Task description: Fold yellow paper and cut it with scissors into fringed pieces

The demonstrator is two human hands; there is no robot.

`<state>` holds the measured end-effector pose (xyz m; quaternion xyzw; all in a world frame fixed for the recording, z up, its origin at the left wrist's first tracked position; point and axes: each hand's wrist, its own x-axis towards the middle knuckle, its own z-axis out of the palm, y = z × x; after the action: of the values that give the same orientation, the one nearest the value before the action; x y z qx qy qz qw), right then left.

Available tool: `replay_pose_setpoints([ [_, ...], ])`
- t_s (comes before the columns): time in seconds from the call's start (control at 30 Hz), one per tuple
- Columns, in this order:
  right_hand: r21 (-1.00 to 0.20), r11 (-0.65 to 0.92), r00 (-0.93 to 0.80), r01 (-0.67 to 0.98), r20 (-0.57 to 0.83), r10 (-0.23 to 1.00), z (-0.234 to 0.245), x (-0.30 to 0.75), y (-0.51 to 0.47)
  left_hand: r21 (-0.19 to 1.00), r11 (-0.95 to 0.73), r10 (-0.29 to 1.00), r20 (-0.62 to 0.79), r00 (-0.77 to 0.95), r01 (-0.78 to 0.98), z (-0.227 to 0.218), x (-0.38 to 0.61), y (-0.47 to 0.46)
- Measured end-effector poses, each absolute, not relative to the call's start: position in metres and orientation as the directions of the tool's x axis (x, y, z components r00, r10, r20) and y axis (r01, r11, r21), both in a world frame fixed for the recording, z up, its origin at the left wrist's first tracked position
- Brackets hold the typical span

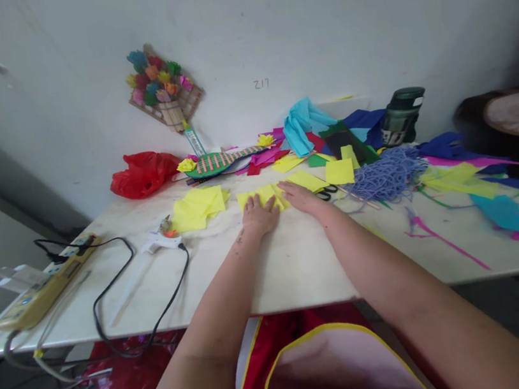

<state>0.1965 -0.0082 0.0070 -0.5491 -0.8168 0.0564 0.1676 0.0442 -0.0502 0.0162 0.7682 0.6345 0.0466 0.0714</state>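
My left hand lies flat with fingers stretched out on a yellow paper square on the white table. My right hand rests flat beside it, its fingers pressing the same yellow paper from the right. A stack of yellow paper squares lies to the left of my left hand. More yellow squares lie just beyond my right hand, with black scissors close to my right wrist.
A glue gun with black cord and a power strip sit at left. Blue yarn, coloured paper scraps, a red bag, a dark bottle and a paper flower craft crowd the back. A flower decoration hangs on the wall.
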Motion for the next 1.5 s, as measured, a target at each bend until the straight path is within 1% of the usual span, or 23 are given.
replay_pose_setpoints([
  [0.13, -0.358, 0.438, -0.339, 0.825, 0.307, 0.889, 0.02, 0.187, -0.02, 0.165, -0.185, 0.982, -0.012, 0.19, 0.969, 0.015, 0.045, -0.049],
  [0.2, -0.428, 0.475, -0.36, 0.768, 0.324, 0.875, 0.022, 0.177, -0.028, 0.153, -0.183, 0.982, -0.015, 0.187, 0.971, 0.015, 0.045, -0.049],
  [0.3, -0.534, 0.504, -0.423, 0.679, 0.277, 0.863, 0.02, 0.162, -0.034, 0.129, -0.177, 0.983, -0.03, 0.183, 0.976, 0.014, 0.044, -0.049],
  [0.37, -0.549, 0.479, -0.442, 0.685, 0.21, 0.872, 0.016, 0.154, -0.034, 0.128, -0.183, 0.982, -0.029, 0.188, 0.975, 0.013, 0.044, -0.049],
  [0.47, -0.476, 0.415, -0.408, 0.775, 0.125, 0.905, 0.013, 0.15, -0.03, 0.139, -0.189, 0.98, -0.029, 0.195, 0.972, 0.013, 0.045, -0.048],
  [0.57, -0.38, 0.383, -0.378, 0.842, 0.091, 0.921, 0.011, 0.152, -0.025, 0.148, -0.183, 0.982, -0.02, 0.188, 0.972, 0.012, 0.045, -0.048],
  [0.73, -0.273, 0.374, -0.375, 0.886, 0.051, 0.926, 0.008, 0.158, -0.023, 0.187, -0.165, 0.986, -0.005, 0.169, 0.968, 0.013, 0.044, -0.048],
  [0.9, -0.141, 0.365, -0.364, 0.92, 0.033, 0.931, 0.009, 0.166, -0.026, 0.274, -0.149, 0.987, -0.016, 0.159, 0.95, 0.014, 0.04, -0.045],
  [1.0, -0.125, 0.363, -0.362, 0.923, 0.025, 0.932, 0.01, 0.167, -0.028, 0.301, -0.159, 0.985, -0.022, 0.173, 0.94, 0.014, 0.031, -0.04],
  [1.13, -0.132, 0.359, -0.36, 0.924, 0.018, 0.933, 0.01, 0.167, -0.026, 0.284, -0.212, 0.976, 0.017, 0.216, 0.935, 0.014, 0.013, -0.036],
  [1.17, -0.135, 0.356, -0.357, 0.925, 0.016, 0.934, 0.009, 0.166, -0.025, 0.284, -0.205, 0.978, 0.026, 0.207, 0.937, 0.014, 0.008, -0.035],
  [1.27, -0.141, 0.344, -0.347, 0.928, 0.008, 0.938, 0.008, 0.166, -0.023, 0.333, -0.131, 0.991, 0.04, 0.124, 0.934, 0.015, -0.002, -0.034],
  [1.33, -0.14, 0.343, -0.345, 0.929, 0.009, 0.939, 0.008, 0.166, -0.023, 0.354, -0.111, 0.992, 0.089, 0.085, 0.929, 0.015, -0.005, -0.034],
  [1.4, -0.137, 0.344, -0.346, 0.929, 0.008, 0.938, 0.008, 0.166, -0.023, 0.334, -0.11, 0.986, 0.157, 0.06, 0.936, 0.015, -0.006, -0.034],
  [1.5, -0.129, 0.348, -0.35, 0.928, 0.011, 0.937, 0.007, 0.167, -0.023, 0.264, -0.073, 0.976, 0.219, 0.014, 0.962, 0.016, -0.005, -0.038],
])
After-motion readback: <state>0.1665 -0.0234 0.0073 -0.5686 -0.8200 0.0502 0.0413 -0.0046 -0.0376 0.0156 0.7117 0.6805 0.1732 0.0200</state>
